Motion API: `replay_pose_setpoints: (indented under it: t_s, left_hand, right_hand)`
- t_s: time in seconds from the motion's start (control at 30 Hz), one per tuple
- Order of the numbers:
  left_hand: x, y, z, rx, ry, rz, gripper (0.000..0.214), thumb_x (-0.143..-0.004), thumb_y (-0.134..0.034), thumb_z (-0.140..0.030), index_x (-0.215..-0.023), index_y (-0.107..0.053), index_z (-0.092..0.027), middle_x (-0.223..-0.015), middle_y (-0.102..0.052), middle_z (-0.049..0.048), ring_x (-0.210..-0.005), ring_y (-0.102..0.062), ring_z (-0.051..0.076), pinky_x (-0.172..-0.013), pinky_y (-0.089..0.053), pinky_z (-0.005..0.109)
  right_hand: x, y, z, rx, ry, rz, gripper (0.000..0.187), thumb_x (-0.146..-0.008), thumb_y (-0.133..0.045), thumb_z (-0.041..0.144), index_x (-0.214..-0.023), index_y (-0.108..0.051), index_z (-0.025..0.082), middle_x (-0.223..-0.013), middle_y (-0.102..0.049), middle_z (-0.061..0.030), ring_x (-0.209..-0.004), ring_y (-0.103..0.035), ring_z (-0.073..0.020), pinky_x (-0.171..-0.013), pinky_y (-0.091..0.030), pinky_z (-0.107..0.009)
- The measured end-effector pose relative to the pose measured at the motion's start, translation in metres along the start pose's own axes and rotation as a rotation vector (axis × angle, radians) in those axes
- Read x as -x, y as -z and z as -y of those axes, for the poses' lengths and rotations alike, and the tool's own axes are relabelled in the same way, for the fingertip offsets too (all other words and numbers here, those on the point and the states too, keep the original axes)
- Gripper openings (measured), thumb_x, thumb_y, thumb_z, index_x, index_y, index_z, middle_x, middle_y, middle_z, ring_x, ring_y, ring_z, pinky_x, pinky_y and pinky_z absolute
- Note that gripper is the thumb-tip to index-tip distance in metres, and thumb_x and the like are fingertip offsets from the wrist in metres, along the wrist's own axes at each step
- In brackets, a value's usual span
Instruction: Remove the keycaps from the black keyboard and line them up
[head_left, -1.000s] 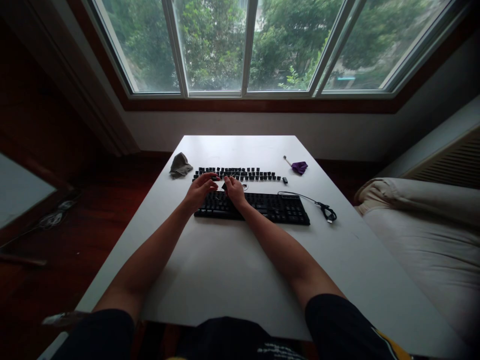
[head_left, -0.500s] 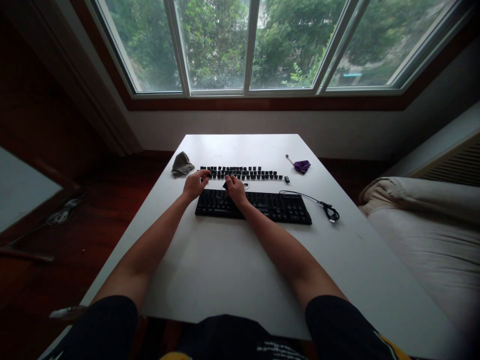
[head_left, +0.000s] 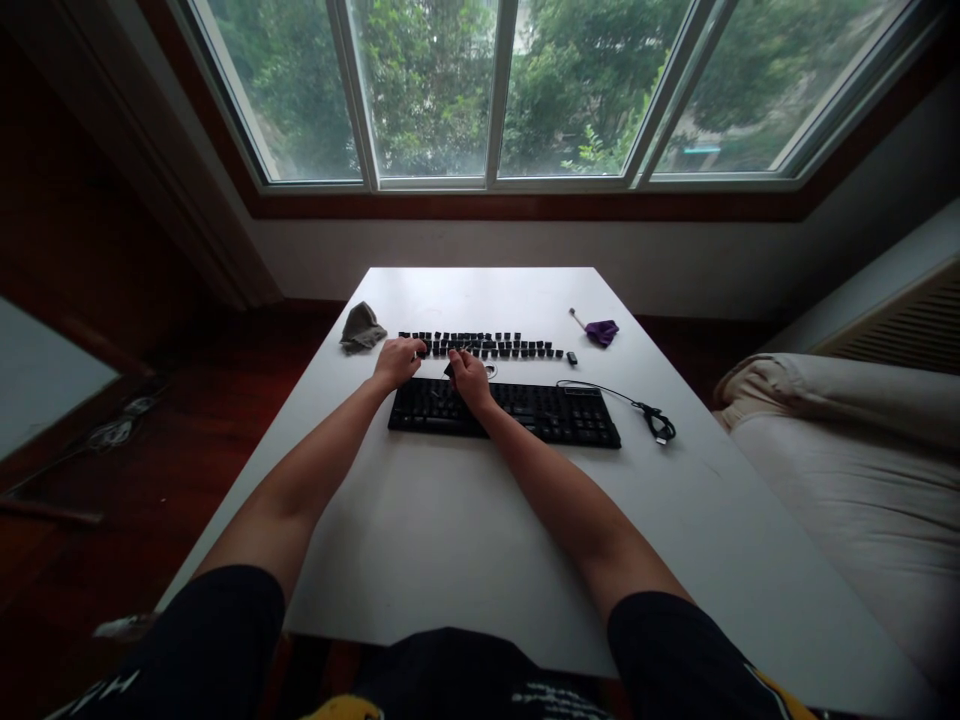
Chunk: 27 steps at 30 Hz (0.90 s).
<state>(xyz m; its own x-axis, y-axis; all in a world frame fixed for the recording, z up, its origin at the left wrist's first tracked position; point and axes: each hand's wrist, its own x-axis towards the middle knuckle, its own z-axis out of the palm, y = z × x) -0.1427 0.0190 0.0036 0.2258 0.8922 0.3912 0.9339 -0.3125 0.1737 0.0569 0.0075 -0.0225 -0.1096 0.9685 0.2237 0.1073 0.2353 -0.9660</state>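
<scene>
A black keyboard (head_left: pixel 547 412) lies across the middle of the white table (head_left: pixel 450 540). Behind it run rows of loose black keycaps (head_left: pixel 510 347). My left hand (head_left: pixel 397 361) rests at the left end of those rows, fingers curled onto the keycaps. My right hand (head_left: pixel 469 378) hovers over the keyboard's back edge, fingers pinched on a small dark thing, apparently a keycap. A small metal ring-shaped tool (head_left: pixel 490 371) lies just right of that hand.
A grey cloth (head_left: pixel 361 327) sits at the back left of the table. A purple cloth with a small brush (head_left: pixel 598 329) lies at the back right. The keyboard's cable (head_left: pixel 651 417) coils to the right. A bed (head_left: pixel 847 470) stands at right, windows ahead.
My left hand moved from beside my right hand out to the left end of the keycap rows. The right hand stayed nearly still.
</scene>
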Motion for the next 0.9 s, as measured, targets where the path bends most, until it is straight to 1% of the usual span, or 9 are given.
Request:
replay_pose_setpoints:
  t_s: [0.17,0.47,0.73,0.9]
  left_hand:
    - [-0.002,-0.011,0.002,-0.043,0.041,0.005,0.025,-0.079,-0.06,-0.018,-0.101,-0.072,-0.024,-0.108,-0.068,0.0086,-0.104,-0.057,0.028,-0.094,-0.043,0.043]
    - [-0.005,-0.026,0.01,-0.048,0.159,0.015,0.021,-0.076,-0.065,-0.021,-0.094,-0.073,-0.024,-0.103,-0.062,0.011,-0.105,-0.054,0.032,-0.09,-0.044,0.047]
    - [-0.004,-0.024,0.009,0.0,0.2,0.009,0.023,-0.076,-0.066,-0.022,-0.098,-0.072,-0.024,-0.105,-0.06,0.0111,-0.104,-0.053,0.032,-0.092,-0.044,0.047]
    - [0.003,-0.022,0.003,0.067,0.18,-0.054,0.024,-0.079,-0.064,-0.023,-0.102,-0.072,-0.024,-0.107,-0.061,0.0101,-0.105,-0.054,0.03,-0.095,-0.043,0.046]
  right_hand:
    - [0.0,0.0,-0.001,0.014,0.003,-0.005,0.044,-0.091,-0.046,0.063,-0.072,-0.046,0.023,-0.051,-0.049,0.0044,-0.044,-0.053,-0.0135,-0.047,-0.039,-0.025]
    - [0.001,0.001,0.003,0.05,-0.015,0.02,0.045,-0.093,-0.044,0.064,-0.074,-0.046,0.023,-0.053,-0.049,0.004,-0.047,-0.054,-0.0137,-0.049,-0.04,-0.025]
    - [0.002,0.002,0.006,0.045,-0.017,0.03,0.046,-0.092,-0.043,0.066,-0.074,-0.045,0.024,-0.054,-0.05,0.0035,-0.047,-0.054,-0.0141,-0.048,-0.041,-0.025]
    - [0.003,0.003,0.007,0.06,-0.007,0.026,0.043,-0.093,-0.044,0.062,-0.073,-0.046,0.023,-0.052,-0.049,0.004,-0.046,-0.053,-0.014,-0.05,-0.041,-0.025]
